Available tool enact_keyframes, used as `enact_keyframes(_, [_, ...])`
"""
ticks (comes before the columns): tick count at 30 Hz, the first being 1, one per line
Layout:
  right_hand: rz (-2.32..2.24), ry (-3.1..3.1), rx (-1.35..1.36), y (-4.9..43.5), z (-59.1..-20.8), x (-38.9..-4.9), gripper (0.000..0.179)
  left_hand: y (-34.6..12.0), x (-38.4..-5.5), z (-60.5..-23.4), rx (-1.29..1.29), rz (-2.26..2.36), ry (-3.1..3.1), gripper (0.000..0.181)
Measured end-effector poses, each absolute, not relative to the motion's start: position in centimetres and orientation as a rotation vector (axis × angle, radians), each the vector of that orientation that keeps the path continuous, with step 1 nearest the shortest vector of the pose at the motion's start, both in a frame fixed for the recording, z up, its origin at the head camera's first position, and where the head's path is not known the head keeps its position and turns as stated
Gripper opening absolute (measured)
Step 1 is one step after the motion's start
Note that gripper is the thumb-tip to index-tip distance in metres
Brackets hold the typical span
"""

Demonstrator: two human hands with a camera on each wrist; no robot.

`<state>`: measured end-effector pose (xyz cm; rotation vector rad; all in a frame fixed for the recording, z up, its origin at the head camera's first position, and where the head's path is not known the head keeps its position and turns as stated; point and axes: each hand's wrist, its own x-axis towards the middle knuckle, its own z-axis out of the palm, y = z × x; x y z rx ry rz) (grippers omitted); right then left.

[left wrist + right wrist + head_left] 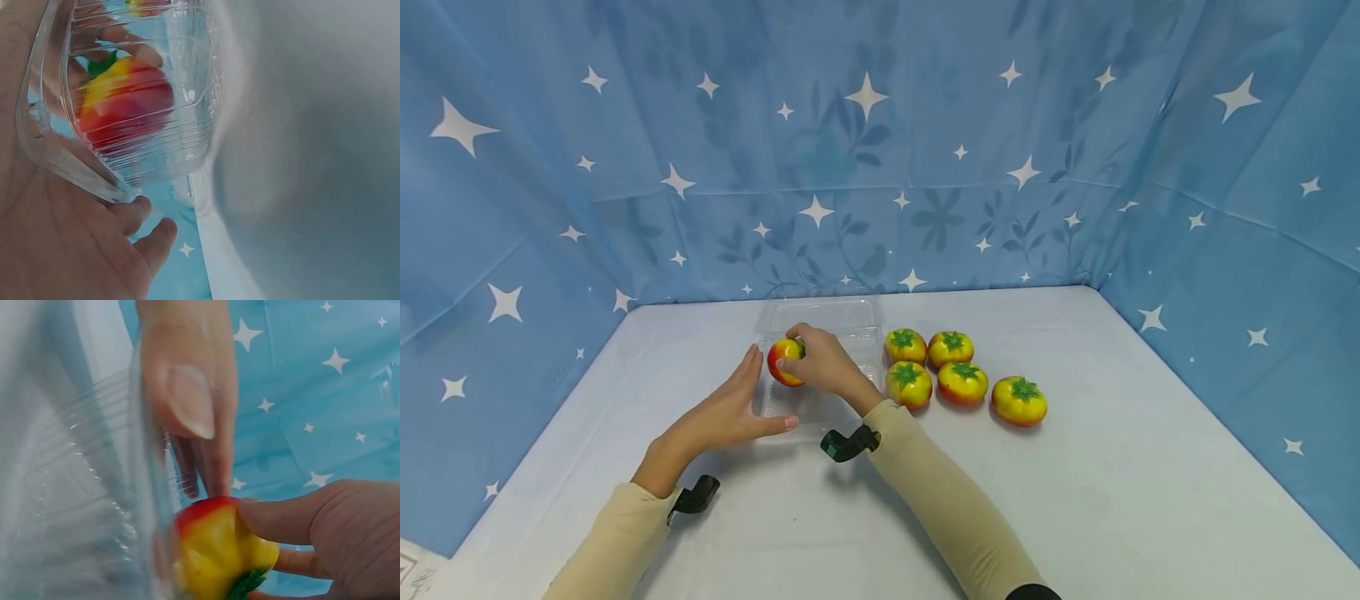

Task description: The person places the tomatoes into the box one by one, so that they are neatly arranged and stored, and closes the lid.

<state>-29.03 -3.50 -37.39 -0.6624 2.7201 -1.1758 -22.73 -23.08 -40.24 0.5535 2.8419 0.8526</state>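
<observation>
My right hand (829,360) pinches a yellow-and-red persimmon (782,357) with a green leafy top, thumb on one side and fingers on the other. It holds the fruit inside the left part of a clear plastic clamshell box (165,165); through the ribbed wall the persimmon (134,103) shows in the left wrist view. My left hand (715,421) is at the box's left side, thumb spread along the near edge and fingers extended along the wall. In the right wrist view the persimmon (215,547) sits close to the left fingers, its leaves facing the right hand (359,540).
Several more persimmons (963,384) stand leaf-up on the white tablecloth (1120,467), right of the box. One persimmon (1018,401) lies farther right than the others. The box's raised lid (820,314) is at the back, before a blue star-patterned curtain (865,150).
</observation>
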Motion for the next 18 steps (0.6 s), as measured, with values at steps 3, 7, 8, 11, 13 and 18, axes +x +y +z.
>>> enact_keyframes(3, [-1.165, 2.731, -0.655, -3.7, -37.6, -29.0, 0.047, -23.0, -22.7, -40.2, 0.535, 0.857, 2.839, 0.132])
enact_keyframes(7, [-1.153, 2.735, -0.676, -4.0, -38.1, -28.9, 0.047, -23.0, -22.5, -40.2, 0.475, 0.850, 2.835, 0.136])
enact_keyframes(8, [-1.151, 2.735, -0.681, -4.0, -38.3, -28.9, 0.047, -23.1, -22.5, -40.3, 0.458, 0.848, 2.835, 0.137])
enact_keyframes(11, [-1.155, 2.741, -0.700, -4.3, -38.7, -28.7, 0.047, -23.1, -22.5, -40.3, 0.441, 0.853, 2.833, 0.138])
enact_keyframes(13, [-1.171, 2.743, -0.705, -4.4, -39.0, -28.7, 0.047, -23.1, -22.5, -40.3, 0.442, 0.858, 2.833, 0.138])
enact_keyframes(18, [-1.201, 2.747, -0.707, -4.8, -39.5, -28.8, 0.046, -23.1, -22.6, -40.3, 0.471, 0.874, 2.835, 0.137])
